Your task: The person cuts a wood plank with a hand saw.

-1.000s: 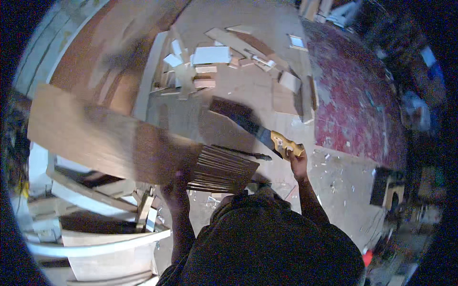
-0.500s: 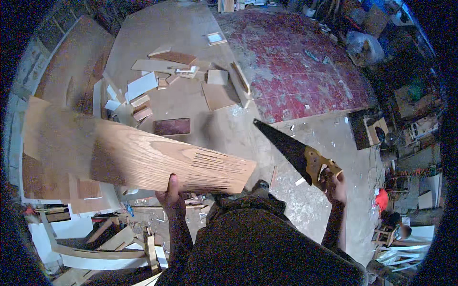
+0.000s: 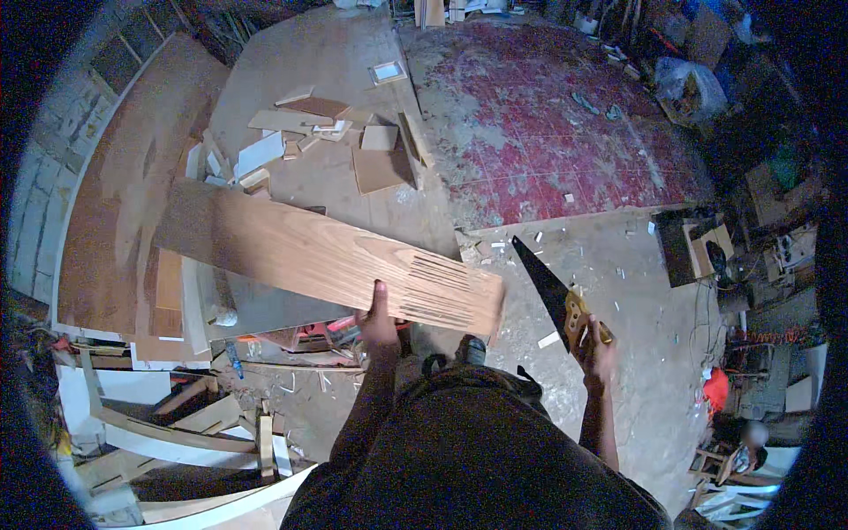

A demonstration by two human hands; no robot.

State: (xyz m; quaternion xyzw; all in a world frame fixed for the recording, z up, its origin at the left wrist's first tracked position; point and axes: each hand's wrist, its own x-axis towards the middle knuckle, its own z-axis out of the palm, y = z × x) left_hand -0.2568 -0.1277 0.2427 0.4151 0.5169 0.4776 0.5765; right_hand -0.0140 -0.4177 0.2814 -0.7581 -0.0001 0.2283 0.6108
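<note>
My left hand (image 3: 380,322) grips the near edge of a long wooden board (image 3: 300,247), its thumb lying over the top face. Several narrow dark slots run lengthwise near the board's right end. The board reaches away to the left, partly over a worktable. In my right hand (image 3: 600,355) is a handsaw (image 3: 549,296) with a dark blade and a yellowish wooden handle. The blade points up and to the left, apart from the board's right end. My right fingers wrap round the handle.
The worktable (image 3: 309,53) carries wood offcuts (image 3: 261,155) and a small white-framed piece (image 3: 387,72). Red worn flooring (image 3: 548,132) lies at the far right. Scrap wood (image 3: 194,442) piles up at the lower left. A person (image 3: 751,442) is at the right edge, beside a wooden stool (image 3: 709,464).
The board and my left hand have shifted right. The handsaw has come slightly left and its blade stands steeper. The view has moved a little too.
</note>
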